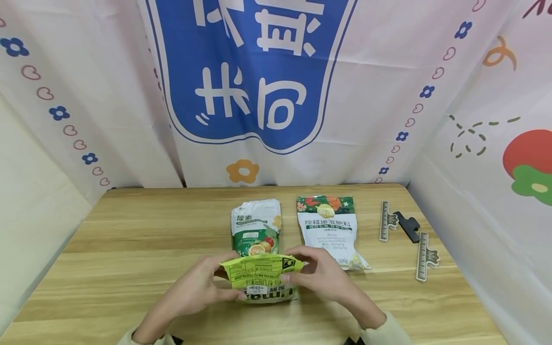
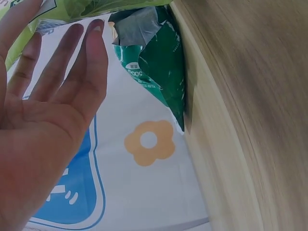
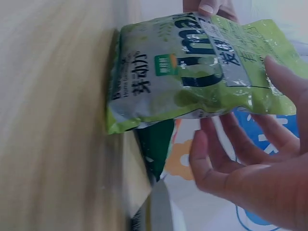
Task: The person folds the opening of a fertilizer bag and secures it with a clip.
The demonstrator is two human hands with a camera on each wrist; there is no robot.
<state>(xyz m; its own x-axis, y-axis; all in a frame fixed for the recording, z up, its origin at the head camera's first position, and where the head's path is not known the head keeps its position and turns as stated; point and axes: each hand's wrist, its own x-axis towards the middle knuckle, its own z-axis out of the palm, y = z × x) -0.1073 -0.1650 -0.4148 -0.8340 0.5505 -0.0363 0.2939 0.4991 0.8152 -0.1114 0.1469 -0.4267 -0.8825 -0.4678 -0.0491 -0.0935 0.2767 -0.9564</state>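
A yellow-green fertilizer bag [image 1: 264,277] stands upright near the front middle of the wooden table, its top tilted back in the head view. My left hand [image 1: 196,285] holds its left side, thumb on the front and fingers round behind. At the opposite side, my right hand [image 1: 325,278] pinches the upper edge, with the thumb over the printed face. The right wrist view shows the bag [image 3: 168,72] plump, its bottom on the table. Whether its top is sealed cannot be told.
Just behind stands a green-and-white bag [image 1: 254,227], partly hidden. A white fertilizer bag [image 1: 327,235] lies to its right. Toward the table's right edge are two silver ruler-like clips, a far clip [image 1: 384,221] and a near clip [image 1: 423,257], with a black clip [image 1: 407,226] between.
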